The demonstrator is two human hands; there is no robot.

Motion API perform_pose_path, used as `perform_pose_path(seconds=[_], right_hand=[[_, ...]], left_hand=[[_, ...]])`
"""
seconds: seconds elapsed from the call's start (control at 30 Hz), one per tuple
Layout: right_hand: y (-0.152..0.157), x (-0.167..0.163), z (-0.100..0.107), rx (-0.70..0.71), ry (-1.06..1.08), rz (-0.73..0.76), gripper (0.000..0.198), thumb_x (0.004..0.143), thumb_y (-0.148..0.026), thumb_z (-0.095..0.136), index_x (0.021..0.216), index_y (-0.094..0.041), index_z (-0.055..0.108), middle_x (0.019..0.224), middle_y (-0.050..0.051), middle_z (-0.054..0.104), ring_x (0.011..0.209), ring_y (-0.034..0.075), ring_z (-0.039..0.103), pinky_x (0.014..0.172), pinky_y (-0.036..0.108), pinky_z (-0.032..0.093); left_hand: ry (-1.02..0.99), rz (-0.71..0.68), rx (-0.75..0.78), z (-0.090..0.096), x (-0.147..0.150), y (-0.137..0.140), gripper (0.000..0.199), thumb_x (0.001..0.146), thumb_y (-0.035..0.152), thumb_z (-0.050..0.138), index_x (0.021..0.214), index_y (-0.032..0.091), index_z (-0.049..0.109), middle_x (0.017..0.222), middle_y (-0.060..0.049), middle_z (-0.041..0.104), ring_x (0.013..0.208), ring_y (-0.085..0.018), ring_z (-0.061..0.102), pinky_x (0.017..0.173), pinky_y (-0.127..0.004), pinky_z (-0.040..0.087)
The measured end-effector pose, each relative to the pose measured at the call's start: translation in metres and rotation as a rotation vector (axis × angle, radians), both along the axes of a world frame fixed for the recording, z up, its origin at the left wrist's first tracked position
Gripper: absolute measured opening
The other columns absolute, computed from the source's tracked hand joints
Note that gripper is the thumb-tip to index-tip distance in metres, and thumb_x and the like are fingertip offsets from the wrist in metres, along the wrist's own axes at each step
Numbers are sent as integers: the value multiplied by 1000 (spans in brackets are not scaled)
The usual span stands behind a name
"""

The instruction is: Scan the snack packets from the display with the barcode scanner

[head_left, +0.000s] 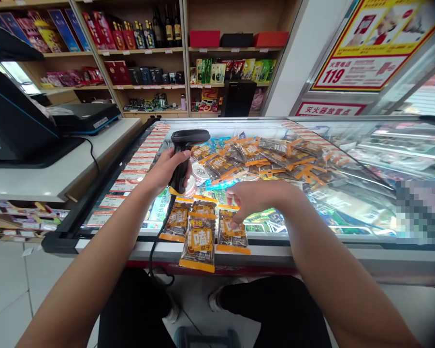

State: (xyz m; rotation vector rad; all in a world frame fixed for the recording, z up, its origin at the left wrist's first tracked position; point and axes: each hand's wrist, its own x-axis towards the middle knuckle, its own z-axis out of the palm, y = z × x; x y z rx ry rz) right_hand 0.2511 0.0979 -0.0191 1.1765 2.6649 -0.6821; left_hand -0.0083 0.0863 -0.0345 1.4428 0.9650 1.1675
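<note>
My left hand (170, 166) is wrapped round the grip of a black barcode scanner (181, 162), whose head points away to the right and whose cable hangs down toward me. My right hand (252, 198) is over a small brown and orange seed packet (234, 232) at the counter's near edge. Its thumb overlaps the packet's front, and a finger is held apart above the top edge; whether they touch it I cannot tell. Left of it lie a front seed packet (199, 244), overhanging the edge, and another seed packet (177, 220), with one more partly covered behind.
A heap of similar packets (264, 157) lies on the glass-topped freezer (159, 237). A side counter (58, 179) at left holds a black checkout machine (14, 116) and a scale (90, 116). Stocked shelves (148, 50) stand behind. A stool (206, 337) is below me.
</note>
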Motion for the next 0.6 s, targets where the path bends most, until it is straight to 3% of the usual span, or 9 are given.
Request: perform_pose_path(seconds=[0.1, 0.23, 0.37, 0.5, 0.6], right_hand=[[8, 7, 3, -75, -134, 14, 45, 71, -59, 86, 93, -22, 72, 97, 8, 75, 81, 29, 70, 64, 37, 51], [24, 24, 6, -51, 31, 5, 48, 79, -47, 80, 120, -25, 72, 128, 10, 73, 108, 34, 71, 82, 40, 57], [37, 35, 5, -16, 131, -103, 55, 82, -37, 77, 134, -28, 66, 140, 10, 68, 122, 37, 68, 94, 45, 59], [44, 32, 3, -47, 295, -125, 31, 82, -23, 73, 111, -26, 64, 126, 9, 71, 115, 34, 69, 93, 44, 59], [45, 28, 4, -109, 614, -74, 17, 82, -16, 67, 87, -25, 53, 103, 6, 69, 100, 26, 67, 84, 40, 57]], left_hand=[[7, -8, -4, 0, 0, -1, 34, 86, 52, 67, 89, 22, 51, 56, 3, 62, 38, -14, 57, 39, -23, 43], [20, -35, -11, 2, 0, -3, 35, 87, 52, 66, 82, 21, 52, 57, 1, 63, 39, -14, 57, 40, -24, 45], [8, -56, -24, 3, 1, -5, 32, 88, 50, 66, 86, 21, 52, 57, 1, 63, 39, -14, 57, 38, -23, 44], [7, -116, -10, 2, 0, -7, 33, 91, 49, 65, 83, 19, 53, 57, 0, 62, 40, -13, 57, 40, -23, 46], [16, -233, -44, 0, -4, -8, 38, 94, 54, 63, 87, 18, 57, 57, 0, 62, 41, -14, 58, 40, -23, 46]])
